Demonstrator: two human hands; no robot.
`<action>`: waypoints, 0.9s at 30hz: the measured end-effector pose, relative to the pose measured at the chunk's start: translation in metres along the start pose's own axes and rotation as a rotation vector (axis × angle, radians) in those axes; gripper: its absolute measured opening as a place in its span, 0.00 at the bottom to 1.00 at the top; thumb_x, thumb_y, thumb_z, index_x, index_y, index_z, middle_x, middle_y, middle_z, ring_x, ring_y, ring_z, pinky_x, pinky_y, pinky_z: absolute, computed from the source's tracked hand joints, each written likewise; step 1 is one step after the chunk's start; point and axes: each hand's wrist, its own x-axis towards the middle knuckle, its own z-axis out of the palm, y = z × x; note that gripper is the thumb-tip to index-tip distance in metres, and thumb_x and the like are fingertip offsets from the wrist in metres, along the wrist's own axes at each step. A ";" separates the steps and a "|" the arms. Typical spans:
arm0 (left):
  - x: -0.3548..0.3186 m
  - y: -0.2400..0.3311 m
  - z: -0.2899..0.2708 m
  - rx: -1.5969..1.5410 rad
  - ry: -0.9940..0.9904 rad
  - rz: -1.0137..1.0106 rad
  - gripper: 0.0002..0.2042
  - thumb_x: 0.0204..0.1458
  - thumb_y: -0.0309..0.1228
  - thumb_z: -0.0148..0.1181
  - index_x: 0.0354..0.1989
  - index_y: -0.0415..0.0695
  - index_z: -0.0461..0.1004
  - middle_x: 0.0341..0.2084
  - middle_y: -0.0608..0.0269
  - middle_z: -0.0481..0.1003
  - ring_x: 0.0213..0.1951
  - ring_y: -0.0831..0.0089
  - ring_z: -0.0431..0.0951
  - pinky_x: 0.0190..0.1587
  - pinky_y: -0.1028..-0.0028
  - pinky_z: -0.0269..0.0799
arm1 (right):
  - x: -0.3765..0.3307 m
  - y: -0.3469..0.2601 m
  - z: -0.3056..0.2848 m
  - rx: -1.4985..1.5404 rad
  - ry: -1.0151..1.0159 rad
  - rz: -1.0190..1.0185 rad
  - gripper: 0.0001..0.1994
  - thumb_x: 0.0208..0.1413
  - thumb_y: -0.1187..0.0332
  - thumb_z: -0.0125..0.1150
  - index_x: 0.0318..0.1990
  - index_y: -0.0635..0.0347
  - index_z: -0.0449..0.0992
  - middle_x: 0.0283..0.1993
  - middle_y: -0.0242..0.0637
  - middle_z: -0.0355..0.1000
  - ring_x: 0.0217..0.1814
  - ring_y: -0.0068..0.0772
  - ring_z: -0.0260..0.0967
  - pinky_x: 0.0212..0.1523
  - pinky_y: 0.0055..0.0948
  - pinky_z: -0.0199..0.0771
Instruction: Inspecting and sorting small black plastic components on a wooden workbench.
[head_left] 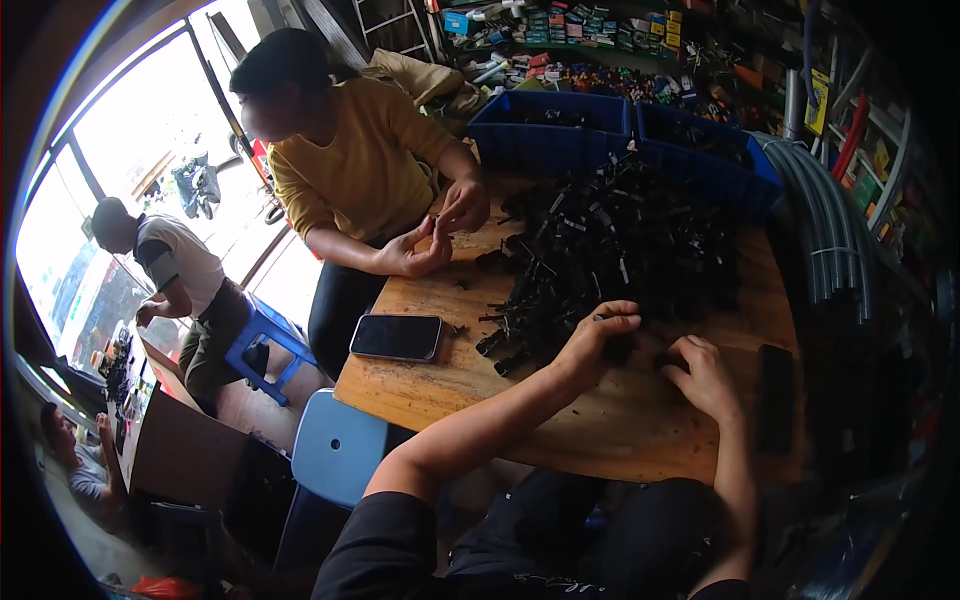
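Observation:
A big heap of small black plastic parts [625, 235] covers the far side of the wooden table [600, 440] before me. At the heap's near edge my left hand [598, 345] is closed, thumb and fingers around a black plastic part [619, 350] that shows below them. Just right of it, low over the tabletop, my right hand [706, 380] has its fingers curled together. Something small and dark is at its fingertips, too shadowed to name. The two hands are a short way apart.
A phone [396, 338] lies at the table's left; a dark flat object [775, 398] lies at its right edge. Blue bins [555, 145] stand behind the heap. Across the left corner, a person in yellow [350, 150] handles a small part. A blue stool [340, 450] stands left.

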 end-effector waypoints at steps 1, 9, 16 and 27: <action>-0.002 0.001 0.003 0.020 -0.006 -0.006 0.05 0.50 0.22 0.52 0.35 0.43 0.67 0.25 0.61 0.72 0.29 0.69 0.74 0.29 0.71 0.70 | 0.001 -0.003 0.000 0.057 0.006 0.001 0.09 0.44 0.74 0.61 0.34 0.67 0.71 0.36 0.45 0.71 0.39 0.45 0.70 0.38 0.34 0.69; -0.001 -0.004 -0.002 0.197 -0.117 0.046 0.07 0.50 0.23 0.55 0.38 0.40 0.70 0.25 0.63 0.72 0.24 0.76 0.73 0.28 0.76 0.69 | 0.006 -0.029 -0.004 0.085 0.365 -0.240 0.08 0.48 0.75 0.60 0.36 0.64 0.71 0.32 0.39 0.68 0.32 0.39 0.69 0.31 0.29 0.69; -0.013 0.002 0.017 0.626 0.024 0.097 0.08 0.49 0.31 0.62 0.33 0.40 0.74 0.18 0.69 0.71 0.23 0.83 0.70 0.26 0.82 0.62 | 0.004 -0.025 0.002 -0.016 0.392 -0.402 0.13 0.43 0.79 0.63 0.40 0.63 0.73 0.35 0.35 0.66 0.31 0.30 0.65 0.30 0.24 0.70; -0.009 -0.005 0.010 0.558 0.015 0.178 0.09 0.49 0.29 0.62 0.36 0.38 0.73 0.19 0.70 0.70 0.23 0.84 0.69 0.28 0.82 0.63 | 0.006 -0.025 0.008 0.714 0.403 -0.011 0.07 0.56 0.73 0.55 0.42 0.63 0.73 0.36 0.30 0.70 0.38 0.18 0.66 0.40 0.17 0.68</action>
